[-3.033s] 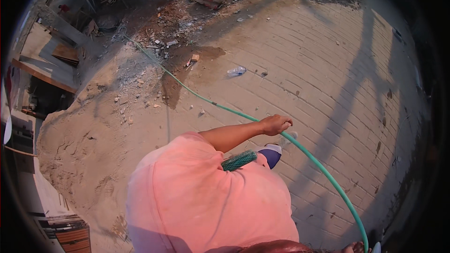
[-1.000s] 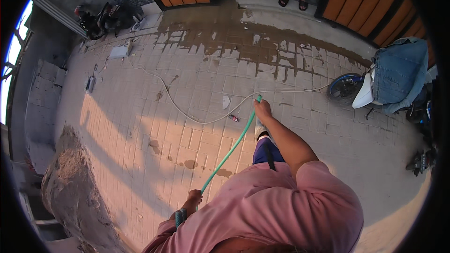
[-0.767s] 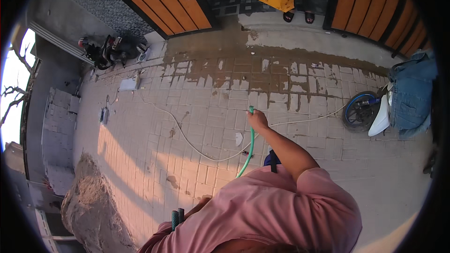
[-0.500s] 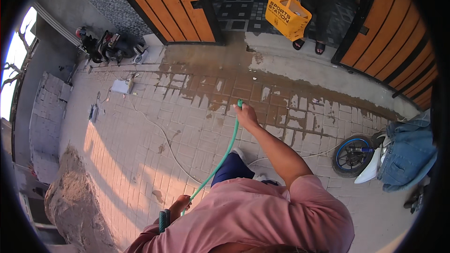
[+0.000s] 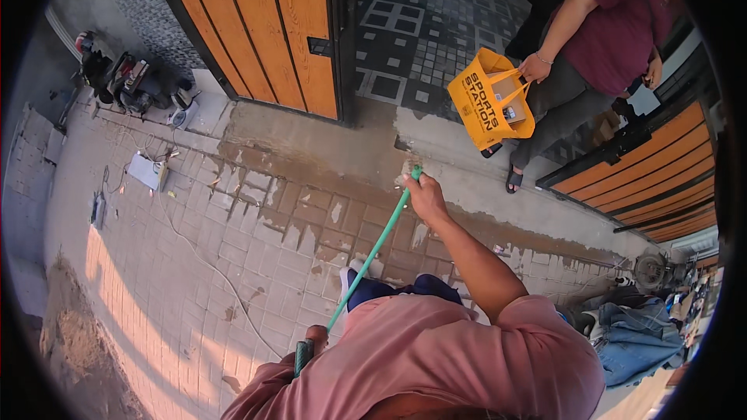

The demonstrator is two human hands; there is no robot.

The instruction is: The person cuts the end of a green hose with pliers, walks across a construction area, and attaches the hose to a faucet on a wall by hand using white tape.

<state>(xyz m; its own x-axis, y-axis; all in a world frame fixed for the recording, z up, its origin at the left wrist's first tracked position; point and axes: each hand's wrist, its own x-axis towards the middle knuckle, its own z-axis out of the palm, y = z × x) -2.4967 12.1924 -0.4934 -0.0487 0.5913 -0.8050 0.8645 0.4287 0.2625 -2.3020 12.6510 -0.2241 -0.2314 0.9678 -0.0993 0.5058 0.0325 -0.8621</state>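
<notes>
My right hand [image 5: 426, 197] is stretched out ahead, its fingers closed round a green garden hose [image 5: 379, 246] just behind the open end. No water can be made out at the tip. Lower down, close to my left side, my left hand [image 5: 317, 335] is closed on the same hose. A dark green ribbed piece [image 5: 303, 357] shows at the left wrist; I cannot tell whether it is more hose. Between the hands the hose runs nearly straight. Beyond the tip lies a wet strip of brick paving [image 5: 366, 210] and a wet concrete threshold [image 5: 296, 131].
A person in a maroon shirt [image 5: 622, 19] stands in the gateway, holding a yellow bag [image 5: 478, 105]. Wooden gate leaves [image 5: 257, 27] stand on either side. A parked motorbike [image 5: 132, 82], a thin cable [image 5: 198, 253], a sand heap [image 5: 78, 342] and draped denim [image 5: 634, 338] lie around.
The view has tilted up and turned, showing more of the person with the bag, who has moved slightly forward. The hose tip points farther toward the threshold. Both hands keep their hold.
</notes>
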